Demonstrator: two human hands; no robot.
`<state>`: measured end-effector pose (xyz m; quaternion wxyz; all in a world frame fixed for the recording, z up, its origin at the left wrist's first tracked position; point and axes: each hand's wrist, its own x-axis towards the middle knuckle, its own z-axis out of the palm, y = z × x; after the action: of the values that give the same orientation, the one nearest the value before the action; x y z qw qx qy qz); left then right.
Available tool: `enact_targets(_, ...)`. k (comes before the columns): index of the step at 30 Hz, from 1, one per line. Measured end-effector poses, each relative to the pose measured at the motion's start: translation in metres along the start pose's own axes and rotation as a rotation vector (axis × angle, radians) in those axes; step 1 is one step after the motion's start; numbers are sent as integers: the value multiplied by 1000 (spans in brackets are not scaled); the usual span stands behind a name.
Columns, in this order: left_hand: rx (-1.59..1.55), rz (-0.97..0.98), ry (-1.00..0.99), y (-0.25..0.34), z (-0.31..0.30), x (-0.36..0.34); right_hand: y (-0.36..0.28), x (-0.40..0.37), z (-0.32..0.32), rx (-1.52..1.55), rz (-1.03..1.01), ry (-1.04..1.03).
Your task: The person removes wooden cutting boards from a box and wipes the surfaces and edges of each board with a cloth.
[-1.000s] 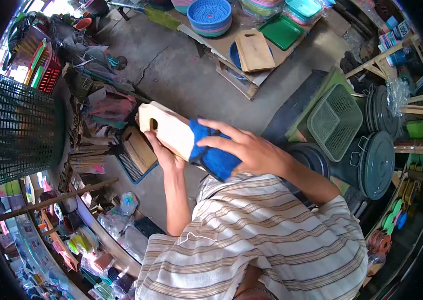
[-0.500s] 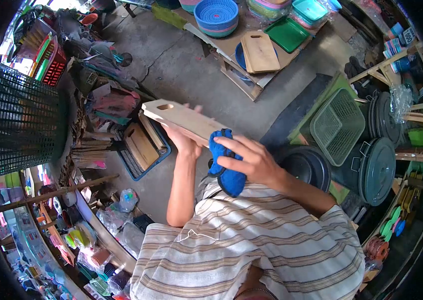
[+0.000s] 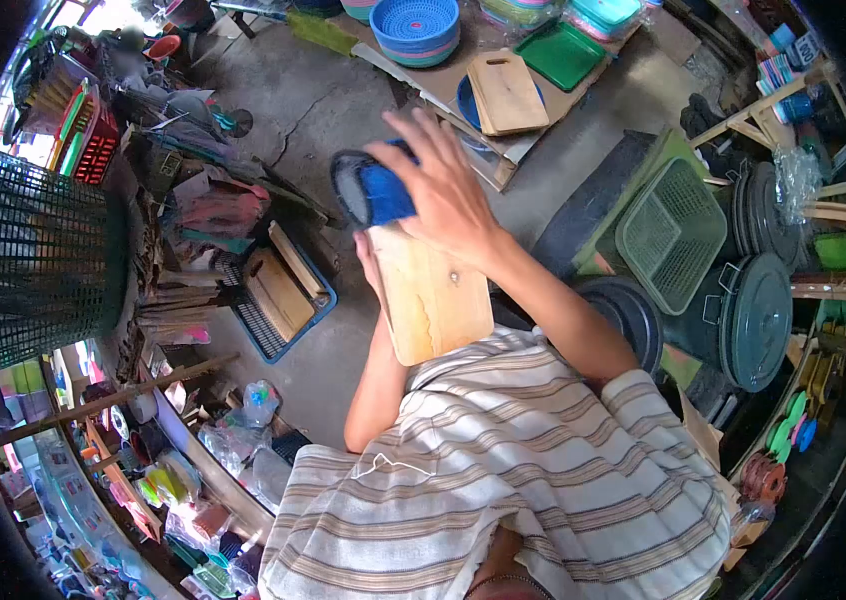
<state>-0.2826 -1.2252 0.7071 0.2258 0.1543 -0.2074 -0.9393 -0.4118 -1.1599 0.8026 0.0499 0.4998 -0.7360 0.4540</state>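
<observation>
A pale wooden board (image 3: 435,295) is held flat in front of the striped shirt, its broad face up. My left hand (image 3: 371,268) grips the board by its left edge; most of its fingers are hidden beneath. Over the board's far end, my right hand (image 3: 443,190) presses against a blue cloth (image 3: 383,190), fingers stretched and slightly blurred. The cloth covers that end of the board and has a dark edge with a grey patch.
Wooden boards lie in a blue basket (image 3: 321,318) at left. More boards (image 3: 508,92) rest on a low table with a green tray (image 3: 561,55) and blue baskets (image 3: 415,35). At right are a grey-green basket (image 3: 671,238) and a lidded bin (image 3: 758,320).
The board has turned from a slanted, edge-on pose to show its broad face. My right hand and the cloth have moved up and left to its far end.
</observation>
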Motion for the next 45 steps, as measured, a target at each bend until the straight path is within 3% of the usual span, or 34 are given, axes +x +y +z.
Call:
enact_targets(2, -8, -60, -4, -4, -12, -4, 3, 1, 21, -197, -35, -154)
enact_targets(4, -235, -42, -213, -9, 3, -14, -4, -17, 29, -143, -75, -203)
enact_targets(5, 136, 121, 166, -9, 47, -15, -12, -30, 29, -89, -117, -259)
enact_targets(6, 129, 124, 172, -4, 41, -10, -23, -45, 24, -95, -126, -363)
enact_targets(8, -40, -86, -102, 24, 7, -2, -40, -82, 18, 109, -153, -414)
enact_targets(9, -121, -184, -239, 38, -10, 0, -49, -99, 16, -93, -233, -562)
enact_targets(10, -200, -281, -378, 47, -19, -1, -57, -112, 5, -56, -273, -623)
enact_targets(11, -335, -286, -252, 51, -20, -3, -61, -118, -5, -19, -312, -681)
enact_targets(14, -286, -235, -343, 52, -26, -6, -43, -104, -15, -7, -261, -656)
enact_targets(16, -107, 41, 10, 42, -36, -4, -22, -82, -10, -152, -257, -541)
enact_targets(19, -48, 10, 78, 44, -1, -9, 7, -40, 2, -131, -171, -363)
enact_targets(21, -129, 27, 46, 33, 2, -4, 24, -17, 19, -168, -104, -201)
enact_targets(23, -400, -178, -305, 33, 8, -16, 32, 6, 25, -67, 111, -169)
enact_targets(24, -460, -229, -331, 31, 7, -18, 34, 16, 22, -118, 64, -117)
enact_targets(27, -288, -93, -203, 31, -9, -19, 26, 14, 28, -110, 22, -97)
enact_targets(29, -67, 130, 46, 37, -24, -9, 10, -17, 40, -62, 85, -307)
enact_targets(33, 86, 216, 149, 62, -57, -5, -21, -83, 34, 58, -86, -490)
enact_targets(34, -146, 110, -138, 62, -49, -5, -23, -93, 27, 48, -102, -593)
enact_targets(40, -239, 139, -18, 56, -71, -21, -1, -85, -21, 328, -67, -790)
enact_targets(41, -236, 143, -13, 55, -67, -23, 8, -77, -29, 371, 89, -843)
enact_targets(43, -180, 92, -65, 53, -56, -29, 34, -84, -16, 502, 260, -584)
enact_targets(45, -131, 138, -2, 46, -69, -35, 44, -92, -4, 273, 456, -454)
